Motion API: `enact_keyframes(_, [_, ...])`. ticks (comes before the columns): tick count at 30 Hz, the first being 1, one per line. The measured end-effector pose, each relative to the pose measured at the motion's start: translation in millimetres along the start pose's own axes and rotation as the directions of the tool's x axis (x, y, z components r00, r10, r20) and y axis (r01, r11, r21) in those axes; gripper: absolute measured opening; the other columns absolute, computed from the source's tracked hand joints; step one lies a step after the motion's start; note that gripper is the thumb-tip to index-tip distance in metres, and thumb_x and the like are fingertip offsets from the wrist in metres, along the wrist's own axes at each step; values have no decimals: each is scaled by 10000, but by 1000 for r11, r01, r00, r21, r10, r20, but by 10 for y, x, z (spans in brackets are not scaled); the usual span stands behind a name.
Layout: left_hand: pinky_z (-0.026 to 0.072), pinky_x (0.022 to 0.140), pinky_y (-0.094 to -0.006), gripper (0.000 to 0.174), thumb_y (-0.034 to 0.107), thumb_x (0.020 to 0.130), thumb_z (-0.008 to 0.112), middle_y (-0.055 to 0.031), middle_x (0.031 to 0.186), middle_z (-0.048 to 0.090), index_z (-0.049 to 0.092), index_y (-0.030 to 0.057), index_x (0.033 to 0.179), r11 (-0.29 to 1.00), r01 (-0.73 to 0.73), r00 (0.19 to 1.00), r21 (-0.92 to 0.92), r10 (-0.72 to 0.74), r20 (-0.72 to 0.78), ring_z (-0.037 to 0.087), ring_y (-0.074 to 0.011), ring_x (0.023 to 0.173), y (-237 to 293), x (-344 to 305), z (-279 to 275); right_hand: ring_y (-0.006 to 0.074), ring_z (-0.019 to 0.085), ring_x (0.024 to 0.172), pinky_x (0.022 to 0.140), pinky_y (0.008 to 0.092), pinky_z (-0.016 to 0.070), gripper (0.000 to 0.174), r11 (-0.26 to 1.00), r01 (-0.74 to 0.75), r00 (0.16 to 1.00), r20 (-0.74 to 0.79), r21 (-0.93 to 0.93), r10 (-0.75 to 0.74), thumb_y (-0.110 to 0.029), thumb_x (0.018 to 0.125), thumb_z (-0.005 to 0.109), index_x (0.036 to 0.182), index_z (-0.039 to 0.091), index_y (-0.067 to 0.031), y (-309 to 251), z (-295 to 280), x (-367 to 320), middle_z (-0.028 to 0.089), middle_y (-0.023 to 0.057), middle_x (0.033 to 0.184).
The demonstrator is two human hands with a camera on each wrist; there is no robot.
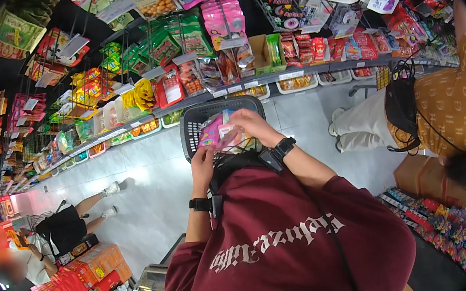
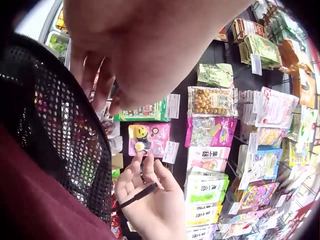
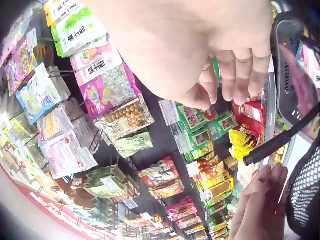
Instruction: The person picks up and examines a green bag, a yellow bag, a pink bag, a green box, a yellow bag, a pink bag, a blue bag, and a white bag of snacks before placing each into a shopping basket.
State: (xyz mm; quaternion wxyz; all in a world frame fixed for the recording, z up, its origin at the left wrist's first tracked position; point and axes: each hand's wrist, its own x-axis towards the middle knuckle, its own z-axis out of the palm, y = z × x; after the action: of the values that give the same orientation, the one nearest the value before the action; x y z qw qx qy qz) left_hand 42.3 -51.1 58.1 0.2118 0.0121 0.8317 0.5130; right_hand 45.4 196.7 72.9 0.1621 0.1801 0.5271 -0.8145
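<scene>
Below me in the head view, a dark grey shopping basket holds a pink packet and other bagged goods. Over the basket's near left side is my left hand, its fingertips close to the pink packet. My right hand hovers over the right side, fingers loosely bent. Seen from the left wrist, the palm of the right hand faces the camera with nothing in it, a thin black rod crossing in front. From the right wrist, the left hand's fingers lie fairly straight beside a black mesh bag.
A long snack shelf runs across the front, hung with packets. A person in a patterned yellow-brown shirt stands at right; another in black shorts is at left. Orange-red boxes and a cardboard box stand behind.
</scene>
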Motion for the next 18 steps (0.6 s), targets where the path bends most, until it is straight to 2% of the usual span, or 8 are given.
enact_keyframes(2, [471,796,-241,227,190,1002,593,-36,941,704,686,-4,1072,995,41,999,-93,-40,10,612,-95,886,-69,30,-90,141,612,1010,890,287,479,264,998,33,999,-21,-52,-35,-212,983,603,1166,593,-22,27,46,68,635,53,1070])
enact_keyframes(6, [474,795,-236,210,180,1008,579,-35,960,697,676,6,1073,989,42,998,-140,-37,41,618,-95,886,-241,36,-247,123,602,965,858,278,484,244,994,27,998,-47,-104,-32,-229,991,589,1153,620,-49,-46,183,39,663,38,1070])
enact_keyframes(8, [482,809,-235,205,170,1011,567,-39,994,693,657,13,1108,968,70,995,-239,-52,79,629,-101,904,-371,32,-298,109,601,951,838,267,486,237,993,6,997,-72,-122,-15,-233,995,583,1144,625,-54,-30,210,33,658,28,1054])
enact_keyframes(9, [491,837,-245,211,172,1015,554,-51,1035,694,637,23,1139,965,89,990,-245,-59,128,643,-113,941,-382,18,-339,94,611,890,799,255,498,202,990,30,997,-71,-137,-40,-210,990,583,1107,616,-49,-50,234,9,659,21,1012])
enact_keyframes(10, [491,837,-245,211,172,1015,554,-51,1035,694,637,23,1139,964,82,990,-252,-49,136,643,-113,941,-403,4,-369,94,611,890,799,255,498,202,989,35,996,-81,-145,-47,-210,990,583,1107,616,-49,-15,241,7,659,21,1012])
enact_keyframes(13, [499,872,-277,212,201,1005,566,-63,1063,699,631,51,1141,873,178,981,-455,-119,154,653,-135,969,-383,-81,-457,98,613,884,789,245,495,200,998,-11,992,-128,-62,3,-223,990,599,1108,615,-63,88,259,-70,661,21,1003])
enact_keyframes(18, [501,886,-285,216,187,990,571,-69,1066,699,629,65,1158,846,238,968,-476,-166,190,658,-147,971,-553,-98,-519,101,619,884,782,236,502,180,997,-73,976,-206,-10,69,-205,997,588,1107,616,-65,319,291,-229,661,23,1014])
